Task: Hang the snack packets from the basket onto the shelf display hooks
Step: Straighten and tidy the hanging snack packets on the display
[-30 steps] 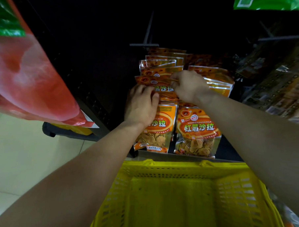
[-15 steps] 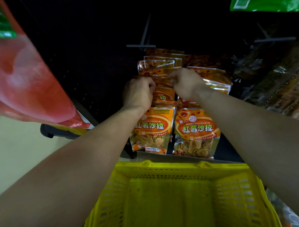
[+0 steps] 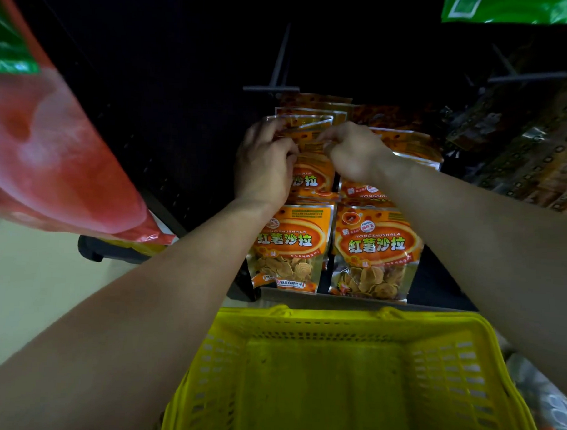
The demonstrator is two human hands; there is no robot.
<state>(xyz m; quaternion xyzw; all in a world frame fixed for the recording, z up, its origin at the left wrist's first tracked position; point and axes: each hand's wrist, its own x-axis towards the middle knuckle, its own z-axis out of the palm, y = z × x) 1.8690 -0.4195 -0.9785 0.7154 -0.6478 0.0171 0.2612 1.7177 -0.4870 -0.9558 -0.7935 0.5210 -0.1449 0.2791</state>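
Two rows of orange snack packets hang on the dark shelf; the front left packet [image 3: 289,247] and front right packet [image 3: 374,251] face me. Behind them, my left hand [image 3: 265,162] and my right hand [image 3: 353,153] both grip the top edge of one orange packet [image 3: 311,177] in the left row, fingers curled round it. The hook under my hands is hidden. The yellow basket [image 3: 352,322] sits just below the shelf, and I see no packets inside it.
A bare grey display hook [image 3: 271,88] juts out above the left row, another hook [image 3: 525,76] at upper right. A large red bag [image 3: 57,159] hangs close at left. Dark patterned packets [image 3: 531,154] fill the right. Pale floor at lower left.
My left hand rose from lying on the front packets and curled round the packet's top. Both hands shifted slightly up and closer together at the left row.
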